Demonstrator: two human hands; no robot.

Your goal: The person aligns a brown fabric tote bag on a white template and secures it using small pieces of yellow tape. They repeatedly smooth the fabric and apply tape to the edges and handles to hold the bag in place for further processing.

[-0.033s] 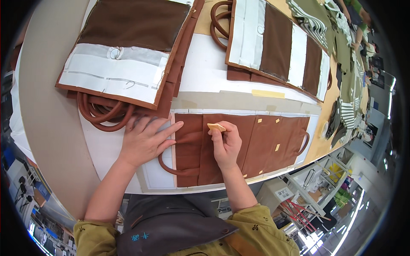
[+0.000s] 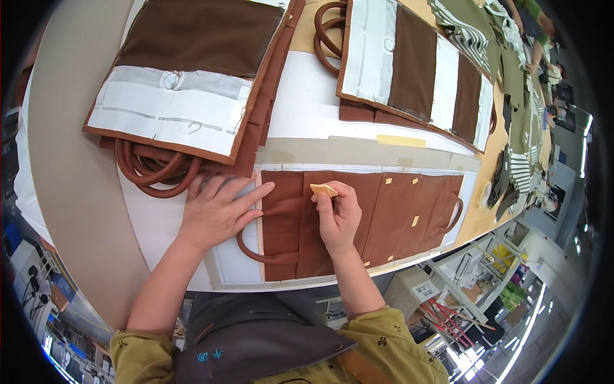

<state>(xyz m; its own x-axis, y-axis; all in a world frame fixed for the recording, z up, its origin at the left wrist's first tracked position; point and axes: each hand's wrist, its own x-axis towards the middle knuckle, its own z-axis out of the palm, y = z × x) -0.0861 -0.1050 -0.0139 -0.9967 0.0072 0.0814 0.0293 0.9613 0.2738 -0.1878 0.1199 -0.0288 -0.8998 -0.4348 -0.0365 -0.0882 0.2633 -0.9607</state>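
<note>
A long brown leather-like bag panel (image 2: 400, 221) lies flat on a white board (image 2: 233, 265), with a rounded handle (image 2: 248, 256) at its left end and another handle (image 2: 459, 214) at its right. Several small pale yellow tabs (image 2: 416, 221) dot its right half. My left hand (image 2: 219, 214) rests flat with fingers spread, its index fingertip on the panel's left end. Over the left-middle of the panel, my right hand (image 2: 340, 214) pinches a small pale yellow flat piece (image 2: 324, 190) between thumb and fingers. I cannot make out the piece's exact kind.
Stacked brown panels with white backing (image 2: 173, 96) lie beyond my left hand, their handles (image 2: 157, 169) hanging toward it. Another such stack (image 2: 416, 64) lies at the far right. Olive and striped cloth (image 2: 521, 160) covers the table beyond. A shelf rack (image 2: 473, 275) stands below the right edge.
</note>
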